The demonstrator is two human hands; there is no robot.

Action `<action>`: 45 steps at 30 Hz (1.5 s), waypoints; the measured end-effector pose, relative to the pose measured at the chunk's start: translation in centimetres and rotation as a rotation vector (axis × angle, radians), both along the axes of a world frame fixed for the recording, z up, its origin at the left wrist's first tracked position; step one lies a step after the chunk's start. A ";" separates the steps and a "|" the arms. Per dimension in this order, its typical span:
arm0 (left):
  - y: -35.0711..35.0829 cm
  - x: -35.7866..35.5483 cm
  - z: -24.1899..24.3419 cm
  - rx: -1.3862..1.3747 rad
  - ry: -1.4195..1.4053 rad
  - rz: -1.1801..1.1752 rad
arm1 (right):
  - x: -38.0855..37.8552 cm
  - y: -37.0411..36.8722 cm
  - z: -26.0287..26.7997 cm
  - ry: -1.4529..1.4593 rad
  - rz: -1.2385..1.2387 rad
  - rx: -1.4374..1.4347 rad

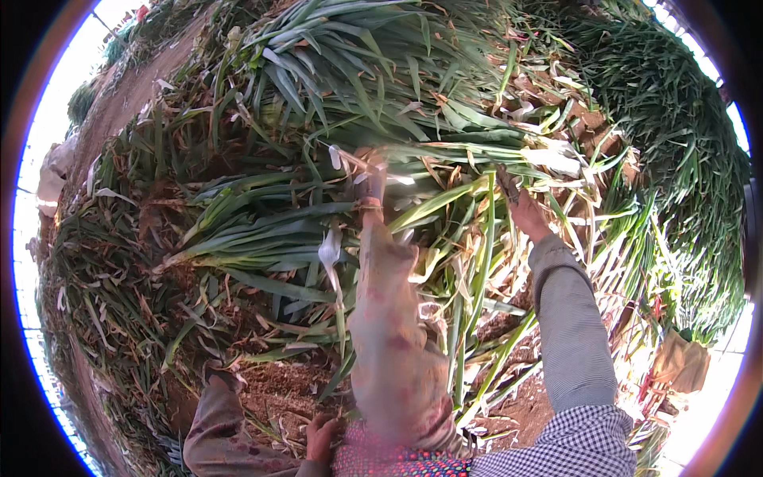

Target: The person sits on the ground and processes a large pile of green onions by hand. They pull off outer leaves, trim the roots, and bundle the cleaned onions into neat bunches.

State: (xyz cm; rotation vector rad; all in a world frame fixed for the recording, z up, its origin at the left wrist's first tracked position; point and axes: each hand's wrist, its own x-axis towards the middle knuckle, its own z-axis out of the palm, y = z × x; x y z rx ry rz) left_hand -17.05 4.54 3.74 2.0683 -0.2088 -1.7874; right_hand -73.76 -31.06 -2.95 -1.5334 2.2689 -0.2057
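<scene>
My right hand (527,214), in a grey sleeve, reaches forward with its darkened fingers stretched out. The fingertips are against green leaves just below a leek-like bunch (471,149), whose white stem ends (554,160) point right. Nothing shows gripped in that hand. Low in the view, my left hand (322,435) rests beside my lap with fingers curled; whether it holds anything is hidden. Between the hands, my outstretched leg (387,310) in stained pale trousers lies over the greens. Left of it lies another green bunch (268,238), with a loose white-based stalk (331,250) next to the leg.
A large heap of long green leaves (667,107) rises at the right. More leafy bunches (334,53) lie ahead. Leaf litter (119,286) spreads left, beyond my other foot (223,372). Brown soil (286,387) shows near my lap. A brown bag-like thing (679,361) sits at lower right.
</scene>
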 end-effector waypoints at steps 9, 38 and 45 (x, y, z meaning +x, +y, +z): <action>2.3 2.0 -4.9 0.095 -0.031 -0.130 | 0.2 -6.2 -3.0 -0.012 0.123 0.274; 1.7 2.3 -10.6 -0.148 0.210 -0.304 | -12.9 47.3 -2.2 -0.404 -0.630 0.178; 3.9 2.8 -8.0 -0.103 0.030 -0.213 | -2.6 25.9 -3.7 -0.021 0.016 0.246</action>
